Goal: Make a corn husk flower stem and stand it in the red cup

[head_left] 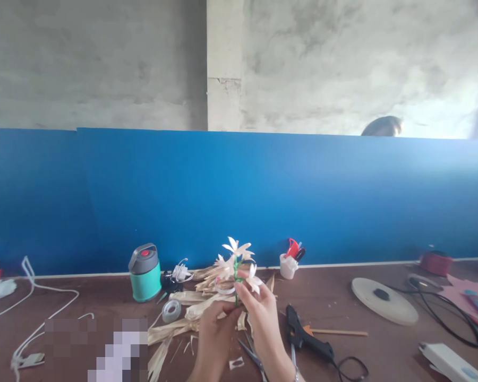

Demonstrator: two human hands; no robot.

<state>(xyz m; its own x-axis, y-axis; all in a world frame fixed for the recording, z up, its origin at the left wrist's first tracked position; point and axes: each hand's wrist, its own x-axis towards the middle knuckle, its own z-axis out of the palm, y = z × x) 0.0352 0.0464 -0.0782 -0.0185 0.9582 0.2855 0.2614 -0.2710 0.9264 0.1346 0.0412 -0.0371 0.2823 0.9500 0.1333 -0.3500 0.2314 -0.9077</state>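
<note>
Both my hands are raised over the brown table (334, 313), holding a small flower of pale dried husk petals (233, 260) on a green stem. My left hand (217, 331) pinches the lower stem. My right hand (261, 323) grips the stem higher up, its fingers beside a petal. Below them lie loose dried corn husks (171, 331), and a pair of scissors (250, 355) sits just under my right wrist. To the right of that hand rests a black hot glue gun (306, 331).
A blue board (239, 196) runs along the table's back, with a person's head (382, 126) beyond it. A teal flask (144, 273), tape roll (171, 311), pen cup (289, 265), white disc (384, 301), black cable (442, 313) and pink sheets (466, 300) stand around.
</note>
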